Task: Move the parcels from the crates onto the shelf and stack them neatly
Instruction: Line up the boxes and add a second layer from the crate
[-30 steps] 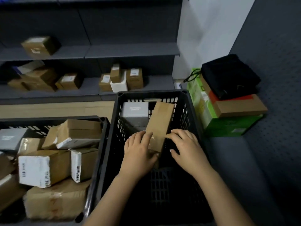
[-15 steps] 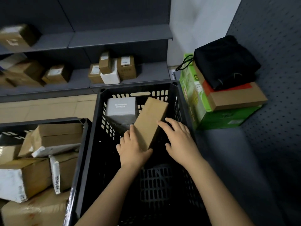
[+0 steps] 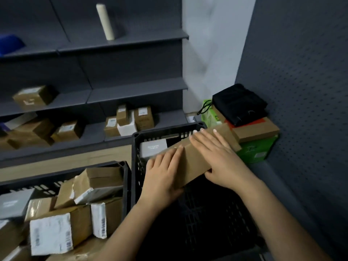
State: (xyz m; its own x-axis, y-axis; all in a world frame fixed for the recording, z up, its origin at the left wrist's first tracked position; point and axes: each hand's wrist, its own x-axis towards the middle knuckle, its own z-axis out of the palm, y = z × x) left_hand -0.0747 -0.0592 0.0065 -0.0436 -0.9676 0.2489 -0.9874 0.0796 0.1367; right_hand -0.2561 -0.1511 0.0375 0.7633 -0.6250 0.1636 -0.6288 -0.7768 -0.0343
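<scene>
Both hands clamp a long brown cardboard parcel (image 3: pixel 192 162) and hold it above the far rim of a black plastic lattice crate (image 3: pixel 165 131). The left hand (image 3: pixel 163 174) wraps the parcel's near end, at 7 o'clock. Its fingers lie over the top face and its thumb appears to be tucked underneath. The right hand (image 3: pixel 218 157) lies flat along the top, with the thumb hooked under the near edge.

A grip near each end seems chosen to keep the slim, stiff box from swinging as it clears the crate wall. The parcel slants, its far end pointing to 2 o'clock, and its kraft surface is matte and plain.

A small grey square box (image 3: pixel 153 147) sits in the crate's far corner. At 8 o'clock a second black slotted crate (image 3: pixel 75 171) is heaped with tilted brown cartons (image 3: pixel 101 178) that carry white barcode labels and glossy tape.

At 11 o'clock the dark grey metal shelf (image 3: pixel 167 119) carries a tight cluster of small brown and white boxes (image 3: pixel 130 119). The bare steel just to their right is a likely landing spot for the parcel.

At 2 o'clock a folded black cloth (image 3: pixel 239 102) rests on a flat brown box (image 3: pixel 258 129), which sits on a glossy green carton (image 3: pixel 252 151).
</scene>
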